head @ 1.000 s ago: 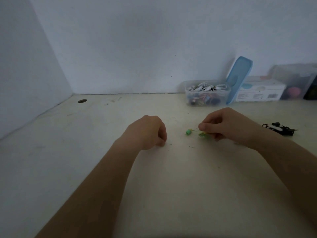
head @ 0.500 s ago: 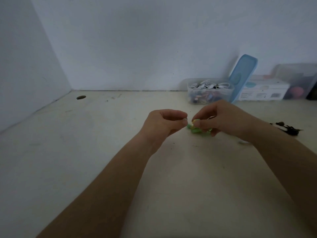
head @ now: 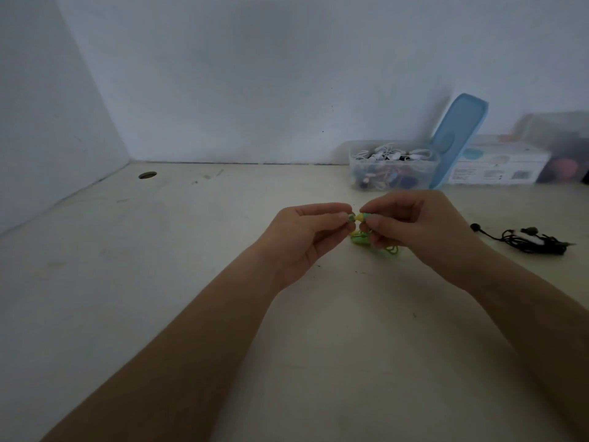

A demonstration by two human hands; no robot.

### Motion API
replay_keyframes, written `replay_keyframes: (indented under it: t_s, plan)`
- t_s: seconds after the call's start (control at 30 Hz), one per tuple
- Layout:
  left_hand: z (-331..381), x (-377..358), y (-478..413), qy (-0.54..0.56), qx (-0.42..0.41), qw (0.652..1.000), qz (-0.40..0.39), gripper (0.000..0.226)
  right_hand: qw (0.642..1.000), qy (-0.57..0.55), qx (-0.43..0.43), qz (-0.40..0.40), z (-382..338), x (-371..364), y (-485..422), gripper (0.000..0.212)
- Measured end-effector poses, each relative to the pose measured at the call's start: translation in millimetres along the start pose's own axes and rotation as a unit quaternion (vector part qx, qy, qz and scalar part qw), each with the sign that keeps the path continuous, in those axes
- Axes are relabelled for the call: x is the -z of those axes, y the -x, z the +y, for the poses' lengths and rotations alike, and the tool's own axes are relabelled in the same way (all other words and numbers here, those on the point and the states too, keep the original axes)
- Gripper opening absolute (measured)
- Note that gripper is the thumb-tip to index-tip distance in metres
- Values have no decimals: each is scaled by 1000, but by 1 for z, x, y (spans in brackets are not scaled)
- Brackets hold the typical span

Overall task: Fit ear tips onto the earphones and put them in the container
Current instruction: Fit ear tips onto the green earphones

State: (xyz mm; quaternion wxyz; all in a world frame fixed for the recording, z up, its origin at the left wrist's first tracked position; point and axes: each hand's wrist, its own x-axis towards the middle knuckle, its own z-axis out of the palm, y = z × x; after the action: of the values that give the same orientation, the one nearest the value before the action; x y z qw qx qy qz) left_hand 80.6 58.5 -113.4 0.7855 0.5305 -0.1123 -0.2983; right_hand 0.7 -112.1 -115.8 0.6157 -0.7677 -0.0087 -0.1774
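Above the table's middle, my right hand (head: 417, 228) pinches the bud of a green and yellow earphone (head: 361, 216), its green cable (head: 390, 249) dangling below onto the table. My left hand (head: 306, 231) faces it and pinches a small ear tip (head: 351, 217) between thumb and forefinger, right against the bud's end. A clear plastic container (head: 393, 164) holding several white and coloured earphones stands at the back by the wall, its blue lid (head: 459, 135) leaning upright beside it.
A black earphone set (head: 529, 240) lies on the table to the right. A white box (head: 500, 169) and a clear box (head: 561, 145) stand along the back wall at right. A round hole (head: 147, 175) sits at the back left corner.
My left hand lifted off the table with an ear tip and came to the earphone. My right hand raised the green earphone off the table toward it.
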Motion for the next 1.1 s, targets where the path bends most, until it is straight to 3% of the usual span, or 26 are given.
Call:
replay_keyframes:
  t_s: [1.1]
  plan:
    - [3, 0, 4, -60, -38, 997, -35, 18, 1000, 1, -3, -21, 1, 3, 0, 11]
